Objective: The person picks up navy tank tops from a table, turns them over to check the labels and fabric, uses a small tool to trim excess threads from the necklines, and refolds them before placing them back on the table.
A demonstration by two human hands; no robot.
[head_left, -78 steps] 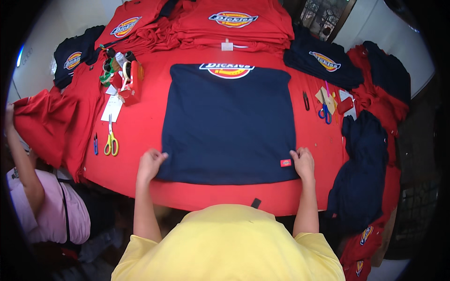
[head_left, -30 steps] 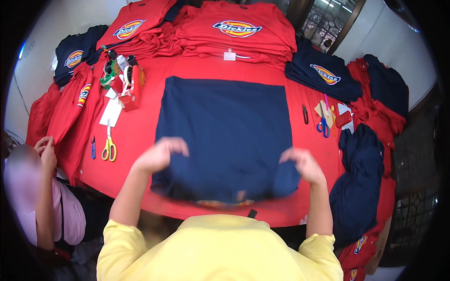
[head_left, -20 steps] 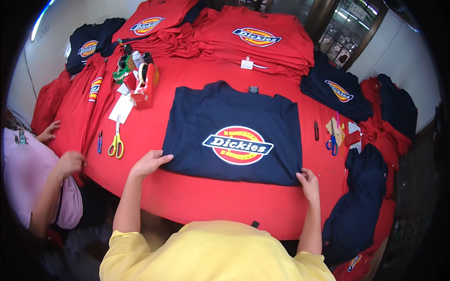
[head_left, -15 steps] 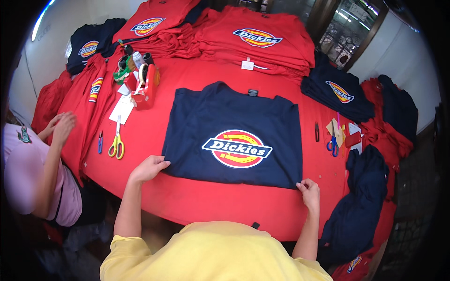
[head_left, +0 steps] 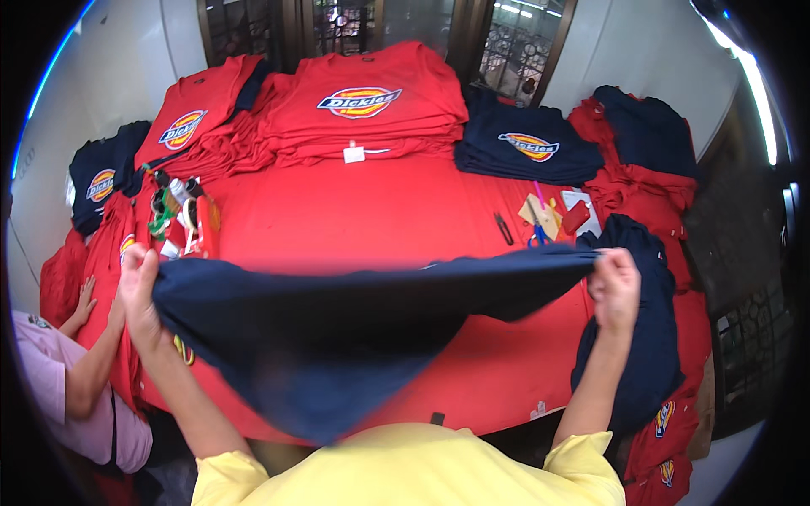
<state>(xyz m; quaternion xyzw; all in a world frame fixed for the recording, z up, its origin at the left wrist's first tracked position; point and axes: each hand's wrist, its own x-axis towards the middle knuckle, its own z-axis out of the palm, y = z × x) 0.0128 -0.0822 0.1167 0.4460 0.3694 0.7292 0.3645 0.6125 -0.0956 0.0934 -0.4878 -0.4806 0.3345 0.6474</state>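
A navy T-shirt (head_left: 321,320) hangs stretched between my two hands above the table, blurred by motion. My left hand (head_left: 143,295) is closed on one end of it, and my right hand (head_left: 614,291) pinches the other end at the right. The cloth's lower part sags toward me in a point, and its printed front does not show. Below lies the red-covered table (head_left: 498,379). Near my left forearm, yellow-handled scissors (head_left: 183,349) are mostly hidden.
Stacks of red shirts (head_left: 380,105) and navy shirts (head_left: 523,139) line the far side. A red tape dispenser (head_left: 202,228) stands left. Thread snips (head_left: 504,228) and blue-handled scissors (head_left: 538,236) lie right, near a heaped navy garment (head_left: 629,363). A co-worker in pink (head_left: 80,371) is at left.
The navy T-shirt, which lay flat with its print up, is now lifted off the table by both hands. My hands have risen and spread apart. The view has shifted too.
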